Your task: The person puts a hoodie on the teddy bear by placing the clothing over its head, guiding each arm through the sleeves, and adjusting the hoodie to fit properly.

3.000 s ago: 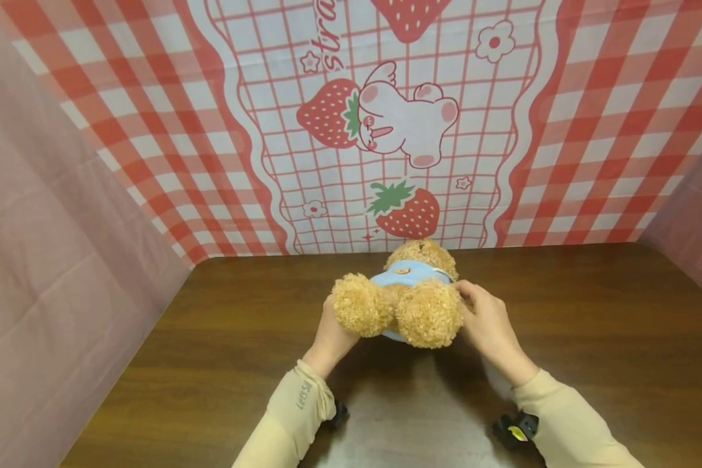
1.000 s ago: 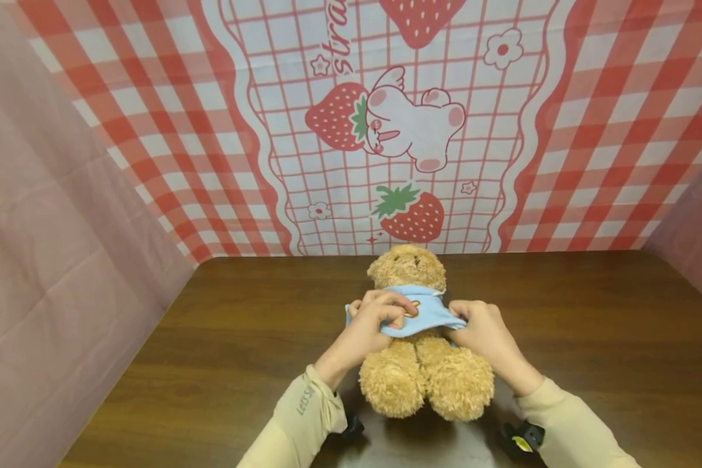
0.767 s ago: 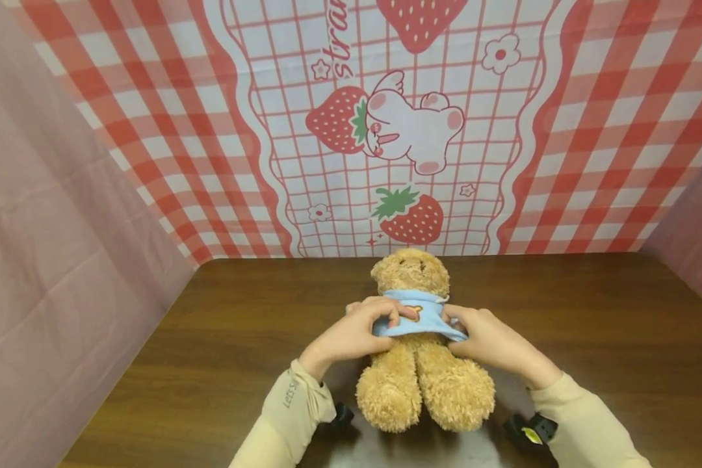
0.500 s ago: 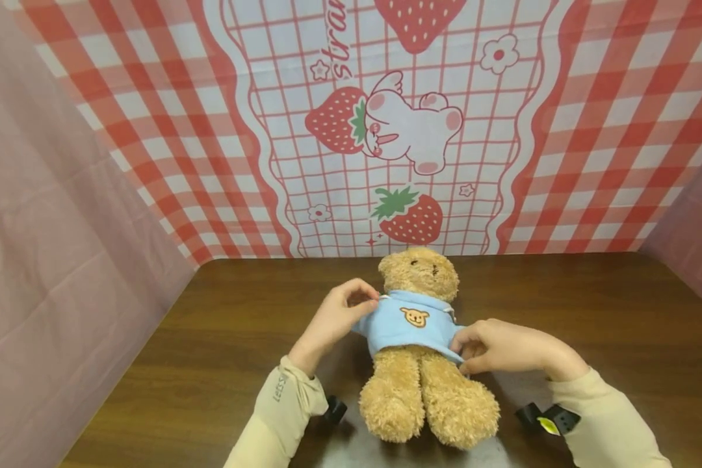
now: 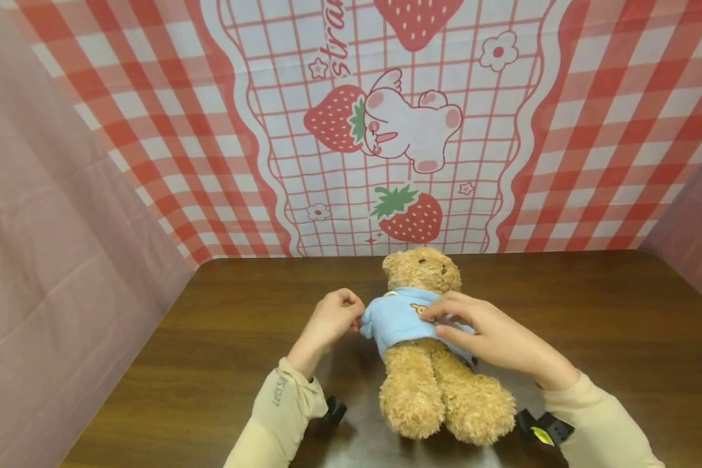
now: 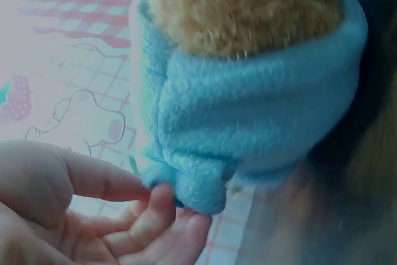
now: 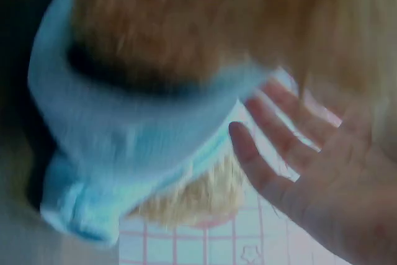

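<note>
A tan teddy bear (image 5: 412,390) in a light blue sweatshirt (image 5: 399,323) lies face up, its head (image 5: 419,268) toward the back wall. At its side, my left hand (image 5: 329,325) pinches the end of the sleeve (image 6: 201,187) between thumb and fingers. My right hand (image 5: 497,335) reaches over the shirt front, its fingertips right at the small bear-face patch, which they partly cover. In the right wrist view that hand's fingers (image 7: 291,122) are spread and loosely extended beside the shirt. The bear's other sleeve (image 7: 80,206) shows there too, blurred.
The brown wooden table (image 5: 228,364) lies under the bear. A red-and-white checked cloth with strawberry prints (image 5: 412,218) hangs along its back edge. Pink cloth (image 5: 76,260) closes off the left side. Black wrist cameras (image 5: 335,411) sit below both wrists.
Both hands have let go of the shirt hem, which now hangs lower over the belly. The left hand has moved to the sleeve, the right onto the chest. The bear has shifted slightly right.
</note>
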`<state>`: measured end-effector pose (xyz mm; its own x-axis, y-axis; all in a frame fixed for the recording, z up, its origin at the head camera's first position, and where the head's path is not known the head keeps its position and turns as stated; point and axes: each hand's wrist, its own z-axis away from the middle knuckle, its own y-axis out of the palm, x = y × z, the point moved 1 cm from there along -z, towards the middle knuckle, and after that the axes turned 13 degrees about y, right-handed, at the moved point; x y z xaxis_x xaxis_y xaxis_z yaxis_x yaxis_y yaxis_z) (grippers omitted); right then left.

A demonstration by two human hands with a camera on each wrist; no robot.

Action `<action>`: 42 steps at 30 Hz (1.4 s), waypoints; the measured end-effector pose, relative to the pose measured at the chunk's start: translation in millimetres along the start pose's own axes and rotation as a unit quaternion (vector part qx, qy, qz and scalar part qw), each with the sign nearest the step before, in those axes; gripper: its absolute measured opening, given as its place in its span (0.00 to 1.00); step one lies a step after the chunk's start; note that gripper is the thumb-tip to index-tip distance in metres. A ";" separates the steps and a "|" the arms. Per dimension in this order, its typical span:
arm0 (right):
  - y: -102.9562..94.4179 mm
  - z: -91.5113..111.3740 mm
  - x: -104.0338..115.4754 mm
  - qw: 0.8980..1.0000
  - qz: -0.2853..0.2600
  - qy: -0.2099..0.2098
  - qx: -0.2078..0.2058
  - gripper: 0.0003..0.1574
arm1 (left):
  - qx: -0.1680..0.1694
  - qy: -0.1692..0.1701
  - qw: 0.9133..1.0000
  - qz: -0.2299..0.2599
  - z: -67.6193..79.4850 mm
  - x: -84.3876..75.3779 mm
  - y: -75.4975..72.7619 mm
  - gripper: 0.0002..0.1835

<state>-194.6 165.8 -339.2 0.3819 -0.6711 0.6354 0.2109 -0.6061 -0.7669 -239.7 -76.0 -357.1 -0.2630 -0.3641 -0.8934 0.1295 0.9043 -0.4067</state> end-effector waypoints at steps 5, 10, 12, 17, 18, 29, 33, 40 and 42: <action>14.1 -3.2 2.7 0.996 0.049 -0.070 -0.023 0.20 | -0.027 0.050 0.994 0.096 -3.3 1.0 8.1 0.06; 21.5 -4.4 2.6 0.996 0.061 -0.064 -0.030 0.25 | 0.000 0.028 0.993 0.118 -6.3 14.8 13.4 0.11; 22.7 -4.7 3.4 0.996 0.061 -0.059 -0.035 0.25 | 0.036 0.016 0.993 0.114 -7.5 21.7 13.1 0.12; 24.9 -6.7 7.2 0.990 0.094 -0.071 -0.079 0.23 | 0.056 0.012 0.991 0.121 -10.1 29.4 12.5 0.09; 25.2 -6.8 7.6 0.988 0.104 -0.072 -0.091 0.22 | 0.050 0.015 0.990 0.128 -10.5 28.7 13.5 0.08; 29.3 -8.6 5.1 0.977 0.157 -0.071 -0.123 0.19 | 0.024 0.120 0.963 0.241 -7.0 14.8 21.4 0.20; 28.5 -8.5 4.9 0.980 0.144 -0.072 -0.117 0.19 | 0.039 0.160 0.963 0.215 -8.3 14.2 20.5 0.26; 30.8 -8.4 5.2 0.984 0.117 -0.067 -0.115 0.20 | 0.009 0.194 0.980 -0.051 -8.0 12.5 9.5 0.22; 31.9 -8.2 5.6 0.984 0.116 -0.066 -0.115 0.20 | 0.008 0.214 0.969 -0.121 -7.1 12.4 9.4 0.19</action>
<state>-193.2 139.2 -359.4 0.5126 -0.7509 0.4164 -0.0989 -0.5334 -0.8400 -248.5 -70.4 -370.6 -0.6603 -0.4355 -0.6119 0.0286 0.7996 -0.5999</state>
